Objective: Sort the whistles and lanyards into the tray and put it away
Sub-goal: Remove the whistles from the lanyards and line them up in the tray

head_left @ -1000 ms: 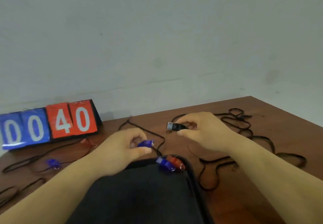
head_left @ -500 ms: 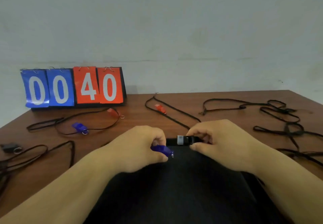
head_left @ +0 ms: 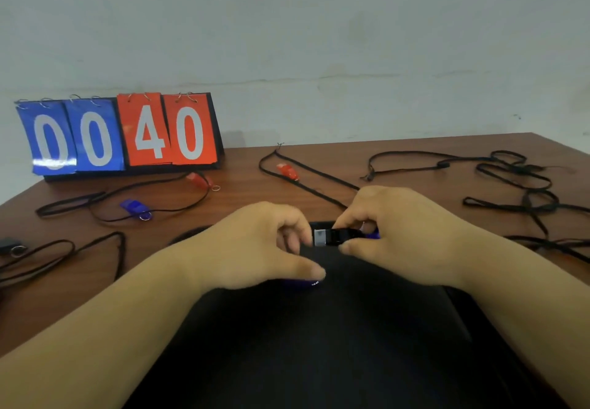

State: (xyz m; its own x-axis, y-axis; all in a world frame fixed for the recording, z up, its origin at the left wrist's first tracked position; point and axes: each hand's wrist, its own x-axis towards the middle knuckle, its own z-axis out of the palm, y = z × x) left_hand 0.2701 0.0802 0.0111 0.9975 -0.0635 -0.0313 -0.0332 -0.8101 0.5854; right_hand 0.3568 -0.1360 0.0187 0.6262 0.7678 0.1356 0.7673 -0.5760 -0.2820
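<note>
Tray (head_left: 319, 360), black and wide, is lying at the near edge of the brown table (head_left: 79, 306), filling the lower middle of the view under both forearms. Standing at the far left against the wall is a flip scoreboard (head_left: 121, 135) showing 00 in blue and 40 in red. Black lanyards (head_left: 510, 182) are sprawling in loops across the far right, and more are trailing over the left side. Left hand (head_left: 261, 249) is hovering over the tray's far edge, its fingers curled loosely, with a blue whistle (head_left: 301, 282) peeking out from under its thumb; whether it is gripping that whistle cannot be told. Right hand (head_left: 399, 233) is pinching a black whistle (head_left: 335, 237) with a grey tip between thumb and fingers, just above the tray's far rim. On the table farther off are lying another blue whistle (head_left: 135, 209) at left and two red whistles (head_left: 199, 181), (head_left: 288, 170) among the cords.
</note>
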